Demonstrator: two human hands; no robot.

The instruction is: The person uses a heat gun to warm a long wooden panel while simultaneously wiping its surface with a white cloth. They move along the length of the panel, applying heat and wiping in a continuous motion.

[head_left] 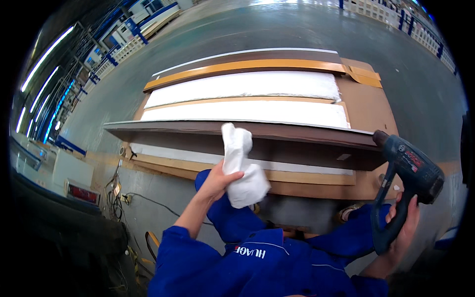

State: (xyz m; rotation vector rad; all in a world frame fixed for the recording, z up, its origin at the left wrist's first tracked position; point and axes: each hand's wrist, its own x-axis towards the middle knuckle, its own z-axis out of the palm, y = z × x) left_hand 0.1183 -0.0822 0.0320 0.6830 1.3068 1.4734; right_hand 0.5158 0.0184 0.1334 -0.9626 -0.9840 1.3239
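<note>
A crumpled white cloth [247, 180] is gripped in my left hand [216, 182], its upper end standing up in front of a long dark brown panel [297, 151]. My right hand [403, 220] is wrapped round the handle of a dark blue heat gun [415, 166]. The gun's dark nozzle points left and lies close to the panel's right end; whether it touches cannot be told. The panel is a long, angled profile with a pale upper edge, running across in front of me.
White foam strips [247, 88] and a brown profile with an orange face [237, 68] lie beyond the panel on brown cardboard [368, 109]. Cables [118, 198] hang at left beside a device with a dark red display [83, 194]. White fencing [376, 14] lines the far floor.
</note>
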